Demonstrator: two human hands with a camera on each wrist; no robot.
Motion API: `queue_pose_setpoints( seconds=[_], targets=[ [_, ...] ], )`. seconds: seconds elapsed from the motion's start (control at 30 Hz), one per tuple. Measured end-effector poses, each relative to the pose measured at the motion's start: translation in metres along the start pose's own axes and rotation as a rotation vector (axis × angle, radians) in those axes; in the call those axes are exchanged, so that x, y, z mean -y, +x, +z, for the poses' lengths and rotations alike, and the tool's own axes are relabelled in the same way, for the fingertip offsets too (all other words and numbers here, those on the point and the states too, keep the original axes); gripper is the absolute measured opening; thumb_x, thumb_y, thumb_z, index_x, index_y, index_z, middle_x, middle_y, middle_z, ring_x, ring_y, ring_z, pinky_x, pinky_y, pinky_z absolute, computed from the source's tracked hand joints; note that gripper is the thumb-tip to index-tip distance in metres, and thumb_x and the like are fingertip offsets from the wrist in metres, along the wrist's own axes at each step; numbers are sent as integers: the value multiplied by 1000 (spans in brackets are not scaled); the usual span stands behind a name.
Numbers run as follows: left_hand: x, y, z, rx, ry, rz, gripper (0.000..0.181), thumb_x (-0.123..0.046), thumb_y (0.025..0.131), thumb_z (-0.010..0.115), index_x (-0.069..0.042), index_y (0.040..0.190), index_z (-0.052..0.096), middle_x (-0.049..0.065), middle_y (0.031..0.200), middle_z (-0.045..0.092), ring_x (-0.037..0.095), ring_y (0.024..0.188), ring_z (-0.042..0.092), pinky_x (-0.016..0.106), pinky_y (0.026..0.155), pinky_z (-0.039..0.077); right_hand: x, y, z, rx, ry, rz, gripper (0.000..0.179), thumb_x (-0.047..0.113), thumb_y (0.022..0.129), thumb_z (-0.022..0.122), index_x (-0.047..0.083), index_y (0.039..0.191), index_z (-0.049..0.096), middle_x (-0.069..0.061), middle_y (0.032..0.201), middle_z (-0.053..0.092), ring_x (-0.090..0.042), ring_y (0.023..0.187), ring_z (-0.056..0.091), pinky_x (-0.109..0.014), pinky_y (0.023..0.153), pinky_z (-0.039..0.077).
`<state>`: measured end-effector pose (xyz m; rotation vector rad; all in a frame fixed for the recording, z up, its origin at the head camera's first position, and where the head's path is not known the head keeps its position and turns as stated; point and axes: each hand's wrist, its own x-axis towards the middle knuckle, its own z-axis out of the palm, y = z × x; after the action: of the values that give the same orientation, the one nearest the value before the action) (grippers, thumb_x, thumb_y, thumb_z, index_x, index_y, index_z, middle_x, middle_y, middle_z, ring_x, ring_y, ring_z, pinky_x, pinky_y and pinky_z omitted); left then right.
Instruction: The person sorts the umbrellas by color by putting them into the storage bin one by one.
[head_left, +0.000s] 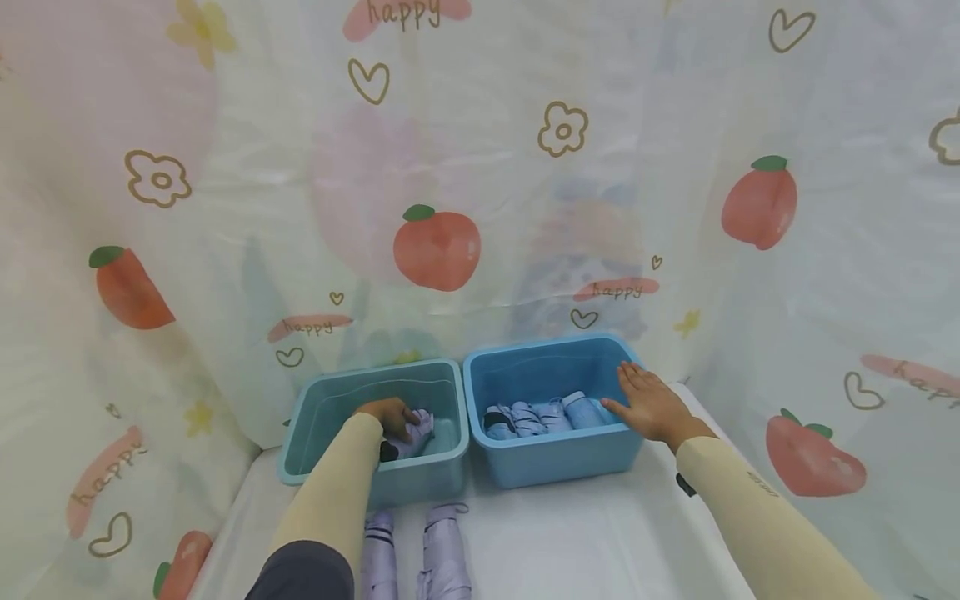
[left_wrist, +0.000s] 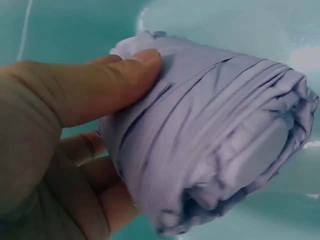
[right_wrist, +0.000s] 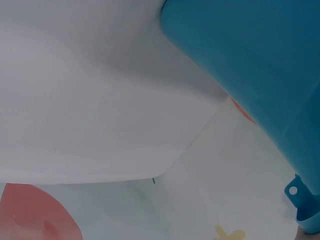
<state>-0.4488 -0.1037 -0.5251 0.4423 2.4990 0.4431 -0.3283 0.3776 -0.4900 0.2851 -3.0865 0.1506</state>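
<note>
Inside the teal bin (head_left: 423,479), my left hand (head_left: 392,415) grips a folded lavender umbrella (head_left: 417,435) with a dark end. Close up in the left wrist view, the thumb presses on the wrapped fabric of that umbrella (left_wrist: 210,115), with fingers behind it. My right hand (head_left: 651,406) lies with straight fingers at the right rim of the blue bin (head_left: 558,460). The right wrist view shows mostly the outer wall of the blue bin (right_wrist: 250,65); nearly all of the hand is out of that view. Several folded light-blue and lavender umbrellas (head_left: 528,419) lie side by side inside the blue bin.
Two more folded lavender umbrellas, a left one (head_left: 381,557) and a right one (head_left: 446,554), lie on the white table (head_left: 570,542) before the bins. The bins stand nearly touching, close to a printed curtain (head_left: 495,183) that surrounds the table's back and sides.
</note>
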Motion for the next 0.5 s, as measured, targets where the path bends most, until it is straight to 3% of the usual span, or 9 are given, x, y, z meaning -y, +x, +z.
queue_pose_setpoints(
  seconds=[0.17, 0.37, 0.5],
  targets=[
    [5, -1, 6, 14, -55, -6, 45, -8, 71, 72, -21, 113, 64, 7, 122, 52, 16, 93, 52, 31, 70, 47, 2, 1, 1, 3, 1, 15, 90, 65, 86, 24, -6, 139, 14, -22, 145, 10, -37, 131, 7, -50, 103, 6],
    [9, -6, 12, -2, -33, -64, 47, -5, 70, 72, -28, 110, 65, 8, 127, 49, 28, 117, 41, 51, 90, 35, 0, 2, 0, -17, 5, 24, 85, 59, 88, 32, -6, 139, 15, -21, 145, 11, -37, 131, 7, -50, 103, 6],
    [10, -8, 15, 10, -21, -74, 48, -2, 71, 69, -26, 112, 64, 8, 127, 50, 33, 120, 38, 54, 91, 32, -1, 1, 2, -16, 8, 29, 86, 60, 87, 32, -5, 139, 15, -21, 145, 11, -36, 132, 7, -50, 103, 6]
  ],
)
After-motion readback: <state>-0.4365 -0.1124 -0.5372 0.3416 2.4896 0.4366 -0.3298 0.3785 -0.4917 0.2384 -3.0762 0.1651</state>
